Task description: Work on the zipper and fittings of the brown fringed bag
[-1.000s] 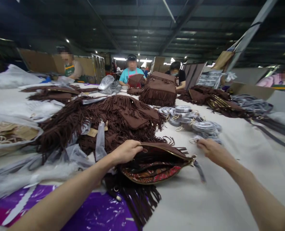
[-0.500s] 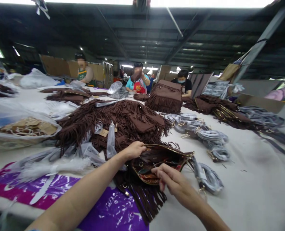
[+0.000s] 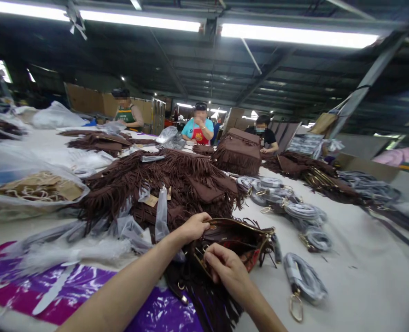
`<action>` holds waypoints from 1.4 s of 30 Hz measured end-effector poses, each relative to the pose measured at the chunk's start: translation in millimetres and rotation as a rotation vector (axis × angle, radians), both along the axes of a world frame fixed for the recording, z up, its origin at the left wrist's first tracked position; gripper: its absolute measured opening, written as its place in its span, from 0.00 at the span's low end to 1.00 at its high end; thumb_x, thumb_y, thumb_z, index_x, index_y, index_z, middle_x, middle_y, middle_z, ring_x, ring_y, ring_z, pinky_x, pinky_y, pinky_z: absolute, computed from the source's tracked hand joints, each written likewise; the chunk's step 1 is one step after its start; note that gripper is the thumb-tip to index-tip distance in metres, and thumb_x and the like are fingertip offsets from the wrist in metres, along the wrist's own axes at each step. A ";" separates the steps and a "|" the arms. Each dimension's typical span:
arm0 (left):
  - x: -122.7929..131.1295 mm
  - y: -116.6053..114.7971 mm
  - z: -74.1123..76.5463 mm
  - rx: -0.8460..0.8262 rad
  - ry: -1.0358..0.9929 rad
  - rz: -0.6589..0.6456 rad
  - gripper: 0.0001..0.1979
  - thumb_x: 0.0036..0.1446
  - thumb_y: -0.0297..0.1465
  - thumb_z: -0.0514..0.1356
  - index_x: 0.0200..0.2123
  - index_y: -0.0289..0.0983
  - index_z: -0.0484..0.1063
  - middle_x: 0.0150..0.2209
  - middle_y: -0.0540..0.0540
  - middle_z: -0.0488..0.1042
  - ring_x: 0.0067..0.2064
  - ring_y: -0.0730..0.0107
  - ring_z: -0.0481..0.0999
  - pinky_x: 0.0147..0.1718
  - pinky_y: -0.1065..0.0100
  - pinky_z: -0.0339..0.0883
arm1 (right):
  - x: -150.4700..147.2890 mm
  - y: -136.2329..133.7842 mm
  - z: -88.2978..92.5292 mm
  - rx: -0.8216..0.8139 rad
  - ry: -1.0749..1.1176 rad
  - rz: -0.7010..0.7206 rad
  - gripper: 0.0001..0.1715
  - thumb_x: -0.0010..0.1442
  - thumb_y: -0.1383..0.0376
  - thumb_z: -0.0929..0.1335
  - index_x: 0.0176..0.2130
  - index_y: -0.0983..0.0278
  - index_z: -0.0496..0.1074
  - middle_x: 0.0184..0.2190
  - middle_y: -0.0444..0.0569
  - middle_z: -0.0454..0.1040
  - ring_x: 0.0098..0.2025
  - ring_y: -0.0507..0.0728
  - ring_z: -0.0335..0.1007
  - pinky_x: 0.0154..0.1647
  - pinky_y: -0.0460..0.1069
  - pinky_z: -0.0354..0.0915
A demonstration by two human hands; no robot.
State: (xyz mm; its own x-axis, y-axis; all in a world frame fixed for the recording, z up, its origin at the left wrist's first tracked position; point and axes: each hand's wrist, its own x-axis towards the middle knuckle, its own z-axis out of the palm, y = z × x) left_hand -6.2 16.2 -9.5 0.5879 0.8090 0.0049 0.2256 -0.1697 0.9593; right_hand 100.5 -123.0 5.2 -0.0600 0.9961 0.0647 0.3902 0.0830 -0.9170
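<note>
A dark brown fringed handbag [image 3: 241, 234] stands unzipped in front of me, its gold zip edges apart and a reddish patterned lining showing. My left hand [image 3: 196, 227] is closed on the back left part of its rim. With fingers pinched together, my right hand [image 3: 227, 263] holds the front edge of the opening; it hides part of the inside. Brown fringe hangs from the bag's front over purple plastic [image 3: 166, 309]. Just right of the bag lies a wrapped grey strap [image 3: 306, 279] with a gold clasp.
Behind the bag is a heap of brown fringed bags [image 3: 177, 180]. More wrapped straps [image 3: 301, 210] lie to the right. A clear plastic sack of paper tags [image 3: 42, 186] and loose clear wrapping [image 3: 83, 244] are on the left. Several people sit across the table [image 3: 363, 295].
My right hand has moved left, from inside the opening to the bag's front edge. My left hand keeps its hold. The view has tilted up slightly.
</note>
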 end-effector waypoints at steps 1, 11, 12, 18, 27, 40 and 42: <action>-0.2 -0.5 0.0 0.004 -0.021 -0.005 0.13 0.49 0.22 0.53 0.38 0.34 0.73 0.32 0.50 0.73 0.36 0.70 0.70 0.38 0.71 0.64 | -2.1 1.6 -1.4 0.029 -0.029 -0.004 0.17 0.62 0.54 0.62 0.26 0.61 0.63 0.17 0.38 0.60 0.21 0.51 0.56 0.24 0.47 0.52; -26.4 -10.5 8.5 0.239 -0.222 -0.207 0.22 0.47 0.19 0.51 0.41 0.35 0.80 0.59 0.43 0.67 0.60 0.61 0.66 0.61 0.62 0.54 | 4.7 10.3 -26.7 -0.010 0.210 -0.004 0.24 0.60 0.45 0.64 0.28 0.62 0.65 0.18 0.36 0.54 0.19 0.49 0.45 0.19 0.46 0.42; -31.4 -11.2 11.9 0.251 -0.209 -0.239 0.18 0.49 0.20 0.51 0.35 0.34 0.80 0.59 0.42 0.67 0.59 0.61 0.66 0.60 0.62 0.55 | 4.7 8.3 -26.2 -0.019 0.257 0.000 0.25 0.59 0.44 0.65 0.30 0.63 0.67 0.17 0.35 0.53 0.19 0.49 0.45 0.19 0.46 0.42; -59.9 -27.0 35.0 0.404 0.093 -0.471 0.14 0.46 0.22 0.55 0.35 0.36 0.76 0.40 0.46 0.74 0.43 0.66 0.72 0.46 0.68 0.65 | -0.1 3.5 -13.7 0.002 0.294 0.020 0.24 0.58 0.45 0.68 0.29 0.62 0.67 0.22 0.39 0.61 0.23 0.51 0.52 0.23 0.46 0.50; -58.0 -49.2 21.4 0.476 0.267 -0.226 0.18 0.41 0.19 0.53 0.37 0.35 0.70 0.35 0.48 0.71 0.38 0.68 0.68 0.37 0.72 0.61 | 11.9 -3.8 -14.6 0.161 -0.095 -0.095 0.16 0.64 0.56 0.61 0.27 0.60 0.62 0.21 0.40 0.61 0.25 0.54 0.58 0.28 0.48 0.54; -58.3 -38.5 18.2 0.267 0.100 -0.226 0.14 0.41 0.20 0.55 0.31 0.34 0.76 0.34 0.49 0.74 0.39 0.67 0.71 0.42 0.71 0.63 | 6.0 -6.1 -23.1 0.292 -0.446 -0.134 0.13 0.63 0.63 0.60 0.27 0.59 0.61 0.22 0.44 0.68 0.26 0.57 0.66 0.30 0.49 0.56; -58.7 -38.9 20.3 0.271 0.101 -0.226 0.14 0.41 0.20 0.55 0.31 0.34 0.78 0.34 0.48 0.75 0.40 0.66 0.72 0.42 0.71 0.64 | 3.9 -4.3 -25.3 0.285 -0.456 -0.107 0.13 0.64 0.63 0.59 0.27 0.59 0.62 0.23 0.45 0.69 0.27 0.57 0.67 0.30 0.49 0.57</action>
